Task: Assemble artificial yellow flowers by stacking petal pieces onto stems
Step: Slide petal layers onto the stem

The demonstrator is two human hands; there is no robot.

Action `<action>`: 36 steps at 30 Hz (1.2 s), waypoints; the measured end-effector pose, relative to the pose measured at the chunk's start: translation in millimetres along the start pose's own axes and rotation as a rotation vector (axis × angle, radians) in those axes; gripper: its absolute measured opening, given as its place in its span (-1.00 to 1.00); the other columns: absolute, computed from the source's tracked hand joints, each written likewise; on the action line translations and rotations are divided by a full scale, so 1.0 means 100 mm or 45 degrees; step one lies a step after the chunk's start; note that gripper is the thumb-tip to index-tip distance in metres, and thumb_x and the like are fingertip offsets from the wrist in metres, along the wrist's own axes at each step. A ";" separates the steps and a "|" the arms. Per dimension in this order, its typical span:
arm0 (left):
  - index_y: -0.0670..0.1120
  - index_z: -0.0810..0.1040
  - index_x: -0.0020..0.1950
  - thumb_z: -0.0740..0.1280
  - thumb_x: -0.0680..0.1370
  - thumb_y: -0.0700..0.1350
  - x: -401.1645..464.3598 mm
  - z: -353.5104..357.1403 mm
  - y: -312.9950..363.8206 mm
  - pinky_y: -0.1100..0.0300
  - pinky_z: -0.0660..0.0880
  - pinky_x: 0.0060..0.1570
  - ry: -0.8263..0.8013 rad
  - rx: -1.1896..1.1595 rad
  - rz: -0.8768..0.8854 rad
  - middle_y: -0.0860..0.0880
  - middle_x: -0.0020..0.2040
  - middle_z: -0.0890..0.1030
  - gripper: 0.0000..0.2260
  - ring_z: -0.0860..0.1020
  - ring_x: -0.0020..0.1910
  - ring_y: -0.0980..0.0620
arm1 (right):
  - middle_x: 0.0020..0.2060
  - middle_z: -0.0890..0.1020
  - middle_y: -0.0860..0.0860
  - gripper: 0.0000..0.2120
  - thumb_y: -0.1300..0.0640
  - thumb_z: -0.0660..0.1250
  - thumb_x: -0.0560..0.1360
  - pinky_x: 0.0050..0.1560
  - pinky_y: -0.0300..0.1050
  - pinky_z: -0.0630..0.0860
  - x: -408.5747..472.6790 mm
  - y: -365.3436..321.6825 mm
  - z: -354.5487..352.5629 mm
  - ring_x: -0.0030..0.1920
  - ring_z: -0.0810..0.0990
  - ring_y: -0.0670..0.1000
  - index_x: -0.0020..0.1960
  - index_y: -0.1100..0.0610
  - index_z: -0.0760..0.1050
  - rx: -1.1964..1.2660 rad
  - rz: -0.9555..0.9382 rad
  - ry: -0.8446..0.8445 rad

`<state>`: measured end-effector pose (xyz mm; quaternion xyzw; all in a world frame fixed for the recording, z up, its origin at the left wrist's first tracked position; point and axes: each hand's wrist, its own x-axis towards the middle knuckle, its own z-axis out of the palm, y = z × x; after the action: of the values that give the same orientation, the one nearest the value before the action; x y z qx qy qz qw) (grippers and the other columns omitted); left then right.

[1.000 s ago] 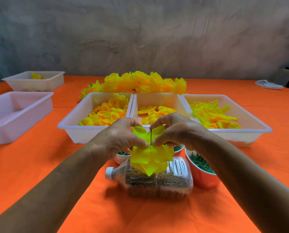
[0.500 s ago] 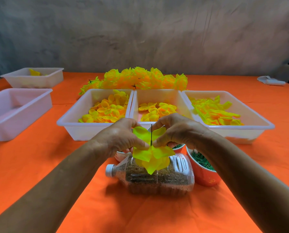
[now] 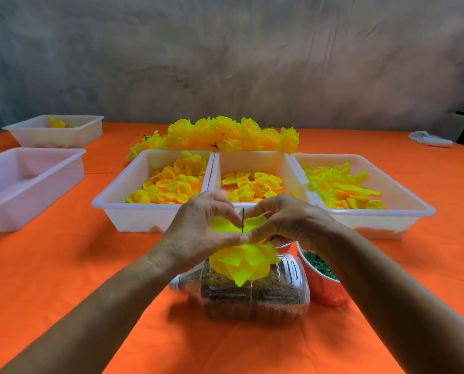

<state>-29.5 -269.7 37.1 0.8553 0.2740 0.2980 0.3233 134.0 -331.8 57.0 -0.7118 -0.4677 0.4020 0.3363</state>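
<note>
Left hand [image 3: 198,233] and right hand [image 3: 290,221] meeting above a clear plastic bottle of brown grain [image 3: 252,295] lying on its side near the front middle of the orange table cover [image 3: 63,265]. Fingers and thumbs of both curled, pinching a bright yellow fabric petal piece [image 3: 225,225] threaded on a thin dark upright stem [image 3: 243,220]. More yellow petal layers [image 3: 247,263] hanging just below the hands. Beyond, three white plastic trays of loose yellow petals [image 3: 171,182]; at right, an orange cup of green pieces [image 3: 322,276].

No readable text, labels or numbers anywhere.
</note>
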 end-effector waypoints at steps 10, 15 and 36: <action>-0.07 0.69 -0.32 0.57 0.27 -0.15 0.00 0.12 -0.09 0.39 0.35 0.02 0.041 -0.106 0.010 0.12 -0.17 0.62 -0.91 0.52 -0.04 0.19 | -0.26 0.58 0.04 -0.79 0.28 0.49 0.35 -0.41 -0.32 0.41 -0.01 0.10 -0.14 -0.36 0.52 -0.11 -0.09 0.06 0.57 -0.003 -0.014 0.035; -0.04 0.65 -0.35 0.57 0.27 -0.19 0.01 0.12 -0.12 0.18 0.46 0.07 -0.001 -0.182 0.004 0.07 -0.20 0.63 -0.88 0.58 -0.07 0.07 | -0.33 0.62 0.03 -0.86 0.26 0.46 0.39 -0.34 -0.24 0.41 0.08 0.19 -0.45 -0.36 0.53 -0.11 -0.06 0.15 0.62 0.128 -0.120 0.386; -0.07 0.67 -0.30 0.55 0.31 -0.15 0.03 0.09 -0.16 0.06 0.49 0.13 -0.073 -0.246 -0.034 0.00 -0.18 0.64 -0.92 0.60 -0.09 0.07 | 0.09 0.63 0.19 -0.77 0.30 0.31 0.48 0.00 -0.10 0.46 0.77 0.97 -1.23 0.09 0.57 0.15 0.11 0.25 0.62 -0.471 0.079 0.815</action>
<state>-25.6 -261.1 20.6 0.8246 0.2461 0.2940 0.4159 299.5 -305.3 9.9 -0.8640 -0.3817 0.0778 0.3188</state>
